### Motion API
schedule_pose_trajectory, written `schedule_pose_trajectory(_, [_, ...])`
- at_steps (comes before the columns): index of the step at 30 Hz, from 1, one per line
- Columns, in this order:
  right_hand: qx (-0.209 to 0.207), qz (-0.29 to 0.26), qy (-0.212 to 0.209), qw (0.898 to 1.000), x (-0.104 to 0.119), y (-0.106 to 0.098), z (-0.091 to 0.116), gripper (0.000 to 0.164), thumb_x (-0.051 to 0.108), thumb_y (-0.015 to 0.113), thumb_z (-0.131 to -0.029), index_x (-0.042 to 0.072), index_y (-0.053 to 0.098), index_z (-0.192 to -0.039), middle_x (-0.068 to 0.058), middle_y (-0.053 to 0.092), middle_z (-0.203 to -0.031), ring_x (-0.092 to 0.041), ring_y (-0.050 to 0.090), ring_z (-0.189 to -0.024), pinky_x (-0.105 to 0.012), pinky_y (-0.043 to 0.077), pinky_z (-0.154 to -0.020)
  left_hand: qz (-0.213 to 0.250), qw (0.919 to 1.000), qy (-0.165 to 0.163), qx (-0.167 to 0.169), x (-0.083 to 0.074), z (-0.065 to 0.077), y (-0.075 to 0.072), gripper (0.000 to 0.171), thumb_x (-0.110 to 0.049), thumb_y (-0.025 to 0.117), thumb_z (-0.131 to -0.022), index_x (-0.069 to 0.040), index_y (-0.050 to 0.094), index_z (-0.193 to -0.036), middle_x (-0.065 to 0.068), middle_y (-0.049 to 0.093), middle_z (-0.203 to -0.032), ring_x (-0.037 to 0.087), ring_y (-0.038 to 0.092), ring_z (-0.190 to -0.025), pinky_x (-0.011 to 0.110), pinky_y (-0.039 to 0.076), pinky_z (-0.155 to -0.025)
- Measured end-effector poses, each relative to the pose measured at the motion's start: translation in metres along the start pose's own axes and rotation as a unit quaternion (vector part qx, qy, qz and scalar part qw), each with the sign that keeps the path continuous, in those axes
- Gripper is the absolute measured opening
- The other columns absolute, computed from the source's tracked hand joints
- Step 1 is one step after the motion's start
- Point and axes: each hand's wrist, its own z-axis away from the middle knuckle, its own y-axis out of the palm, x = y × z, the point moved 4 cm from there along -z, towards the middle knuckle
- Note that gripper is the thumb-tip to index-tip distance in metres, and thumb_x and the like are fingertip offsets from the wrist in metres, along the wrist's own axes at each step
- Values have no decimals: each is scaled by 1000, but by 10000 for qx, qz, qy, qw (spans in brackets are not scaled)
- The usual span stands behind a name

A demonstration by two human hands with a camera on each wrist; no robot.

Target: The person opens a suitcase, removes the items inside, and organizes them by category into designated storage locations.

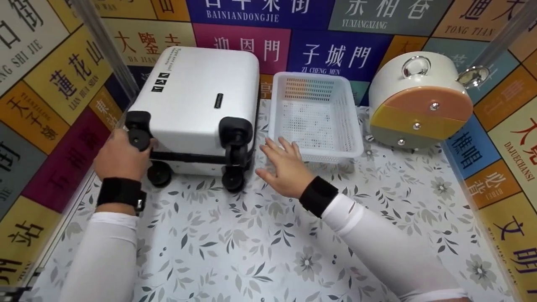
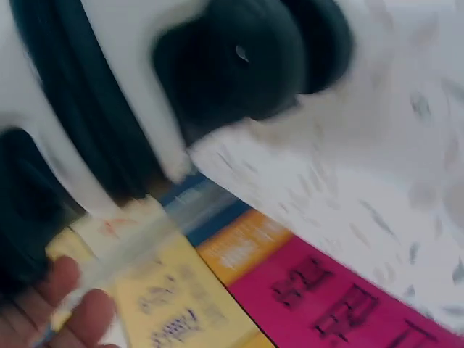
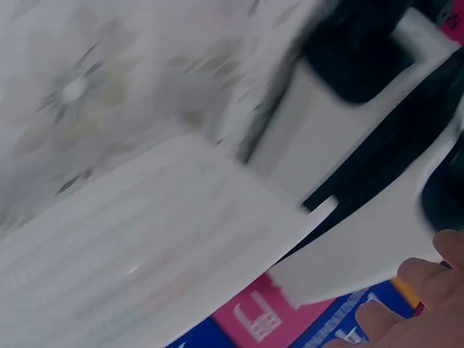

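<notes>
Left hand, black wheel, white suitcase

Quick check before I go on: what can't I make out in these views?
Head view: how the left hand holds on, partly hidden by a black round wheel.
Head view: the inside of the white hard-shell suitcase, hidden by its closed shell.
Left wrist view: wheel detail, blurred; the left hand, cut by the bottom left corner.
Right wrist view: the right hand, cut by the bottom right corner; the white perforated plastic basket, cut by the left edge.
</notes>
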Motion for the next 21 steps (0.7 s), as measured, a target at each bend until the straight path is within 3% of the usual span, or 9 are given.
schedule_pose_trajectory(4, [128,-651,87,9978,18,12,-11,77,51,59,-104,9,34,-165,-15,27,-173,-39,19,-163,-57,11,-133,-101,9999,-132,-18,-17,22,1,66,-60,63,-98,2,58,-122,32,71,-108,53,69,-92,66,51,-71])
schedule_pose_trajectory(6, [100,-1148,301,9929,21,16,-20,75,47,62,-104,11,34,-165,-16,37,-169,-36,33,-158,-54,22,-131,-273,9993,-237,70,-24,33,-1,64,-56,61,-99,4,57,-123,33,72,-108,53,69,-91,66,52,-70])
schedule_pose_trajectory(9, [-60,-1718,756,9822,18,15,-36,63,42,60,-106,11,43,-158,-16,58,-151,-32,57,-140,-52,42,-122,-581,9976,-327,174,-35,50,-5,61,-51,59,-100,6,57,-121,34,73,-104,52,71,-87,64,53,-66])
schedule_pose_trajectory(12, [-362,-1775,1218,9759,9,3,-53,53,42,52,-110,3,51,-146,-17,71,-124,-32,70,-115,-49,54,-106,-811,9962,-247,224,-49,67,-8,61,-49,61,-99,8,60,-118,33,74,-99,49,71,-83,60,52,-61])
schedule_pose_trajectory(16, [-862,-1429,1347,9767,-8,-14,-72,51,39,45,-113,-2,52,-142,-22,69,-124,-36,67,-113,-49,53,-104,-882,9951,381,233,-70,91,-14,61,-52,68,-93,8,68,-104,29,74,-85,45,71,-72,56,50,-53])
schedule_pose_trajectory(19, [-1465,-1020,896,9799,-12,-19,-72,51,33,49,-112,-3,48,-148,-28,54,-150,-40,53,-138,-51,37,-123,-711,9879,1192,687,-75,97,-23,59,-57,76,-89,2,70,-94,24,73,-80,41,69,-68,53,49,-50])
schedule_pose_trajectory(21, [-1813,-648,469,9802,-8,-17,-63,55,31,55,-108,-3,46,-150,-28,39,-164,-44,37,-151,-55,22,-130,-314,9801,1683,1000,-71,91,-30,56,-55,83,-85,-2,69,-97,21,73,-92,40,68,-80,55,53,-62])
